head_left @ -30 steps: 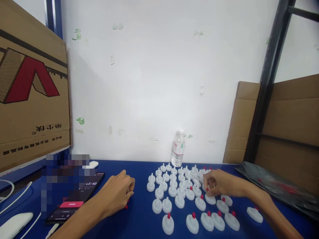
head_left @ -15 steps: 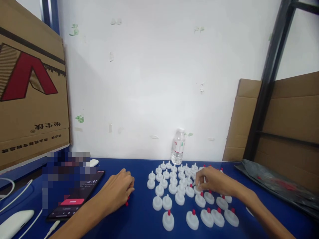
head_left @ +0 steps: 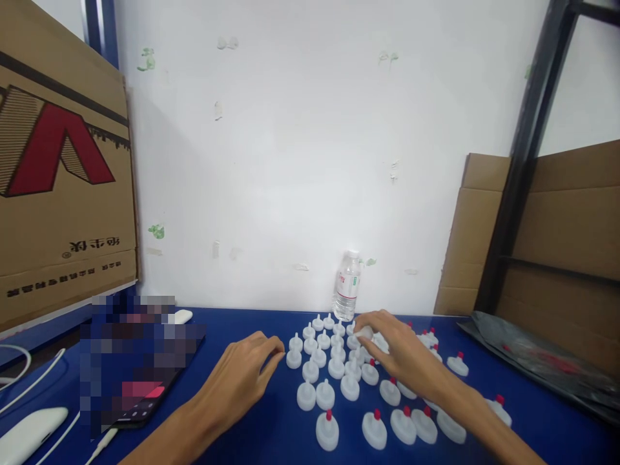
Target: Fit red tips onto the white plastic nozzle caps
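My left hand (head_left: 249,367) is raised over the blue table, left of the white caps, with thumb and fingertips drawn together. What lies between them, if anything, is too hidden to make out. My right hand (head_left: 387,342) reaches over the back rows and pinches a white plastic nozzle cap (head_left: 364,333) between thumb and fingers. Several white nozzle caps (head_left: 336,368) with bare spouts stand in loose rows between the hands. Nearer the front and to the right are white nozzle caps with red tips (head_left: 374,429). My right hand and forearm hide some of them.
A water bottle (head_left: 347,287) stands against the white wall. A phone (head_left: 140,413) with a cable, partly blurred, and a white device (head_left: 31,434) lie at left below a large cardboard box (head_left: 68,213). A grey plastic bag (head_left: 537,361) lies along the right edge.
My right hand has moved left and now lifts a white nozzle cap. My left hand has risen and moved right; the red bit seen beneath it is out of sight.
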Demonstrator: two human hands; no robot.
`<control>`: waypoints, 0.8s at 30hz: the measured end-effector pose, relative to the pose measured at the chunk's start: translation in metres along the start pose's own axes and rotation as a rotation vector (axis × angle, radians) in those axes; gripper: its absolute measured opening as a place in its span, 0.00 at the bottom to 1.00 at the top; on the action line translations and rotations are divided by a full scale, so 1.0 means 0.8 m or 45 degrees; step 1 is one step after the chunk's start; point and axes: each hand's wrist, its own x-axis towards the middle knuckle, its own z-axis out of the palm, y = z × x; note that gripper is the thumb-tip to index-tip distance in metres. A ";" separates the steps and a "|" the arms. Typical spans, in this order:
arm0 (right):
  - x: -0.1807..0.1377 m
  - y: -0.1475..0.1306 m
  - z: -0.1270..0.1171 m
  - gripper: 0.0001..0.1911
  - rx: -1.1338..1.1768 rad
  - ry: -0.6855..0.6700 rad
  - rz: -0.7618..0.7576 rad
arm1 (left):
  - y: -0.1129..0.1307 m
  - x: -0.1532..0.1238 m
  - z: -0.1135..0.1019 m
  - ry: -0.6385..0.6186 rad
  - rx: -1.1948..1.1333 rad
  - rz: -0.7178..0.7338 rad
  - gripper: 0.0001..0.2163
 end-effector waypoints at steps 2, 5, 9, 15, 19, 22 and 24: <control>-0.002 -0.013 0.013 0.08 0.013 -0.010 -0.094 | 0.002 -0.001 0.004 0.039 -0.047 0.122 0.12; -0.008 -0.031 0.028 0.11 0.031 -0.069 -0.138 | 0.006 -0.003 0.013 0.153 -0.117 0.328 0.13; -0.017 -0.050 0.041 0.18 0.095 -0.099 -0.135 | 0.016 -0.008 0.023 0.257 -0.251 0.479 0.15; -0.024 -0.066 0.051 0.22 0.183 -0.065 -0.233 | 0.037 -0.016 0.028 0.229 -0.441 0.584 0.14; -0.026 -0.066 0.054 0.19 0.154 0.027 -0.338 | 0.039 -0.016 0.032 0.302 -0.429 0.598 0.13; -0.026 -0.069 0.056 0.19 0.076 0.157 -0.382 | 0.040 -0.015 0.033 0.288 -0.310 0.562 0.12; -0.025 -0.073 0.057 0.16 0.006 0.240 -0.430 | 0.042 -0.016 0.034 0.202 -0.233 0.506 0.14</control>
